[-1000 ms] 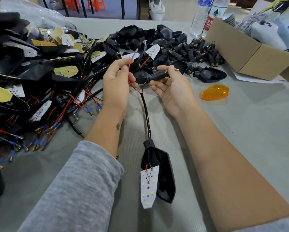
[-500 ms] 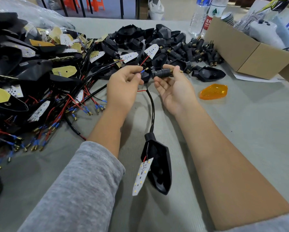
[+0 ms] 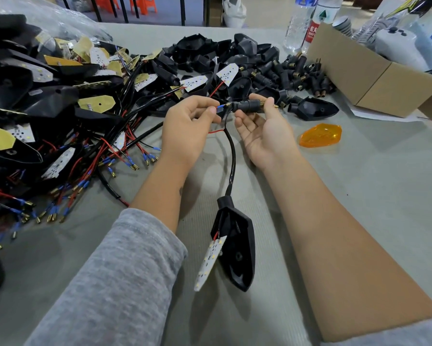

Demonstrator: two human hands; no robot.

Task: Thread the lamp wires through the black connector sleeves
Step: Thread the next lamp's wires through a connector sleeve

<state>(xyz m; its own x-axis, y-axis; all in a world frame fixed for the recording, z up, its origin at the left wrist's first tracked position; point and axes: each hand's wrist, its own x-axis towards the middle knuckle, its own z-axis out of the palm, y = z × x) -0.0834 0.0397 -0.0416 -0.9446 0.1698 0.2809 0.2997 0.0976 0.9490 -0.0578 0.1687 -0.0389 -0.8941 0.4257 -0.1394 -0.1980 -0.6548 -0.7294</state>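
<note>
Nearest, the black lamp housing (image 3: 237, 253) lies on the grey tabletop (image 3: 360, 196), a hard glossy teardrop shell with its white LED board (image 3: 210, 262) tipped out at the left; it has slid farther from the person over the last second as the cable (image 3: 232, 161) was drawn up. That smooth round black cable curves away to the hands. There the left hand (image 3: 187, 131) now pinches the blue-crimped wire tip (image 3: 220, 109) right at the mouth of the connector sleeve (image 3: 247, 106), where a second ago it held the wire raised and apart (so insertion looks just begun). The right hand (image 3: 265, 126) grips the ribbed matte sleeve between thumb and fingertips. Farther off lie a translucent orange lens (image 3: 320, 134) and heaped spare sleeves (image 3: 297, 76).
</note>
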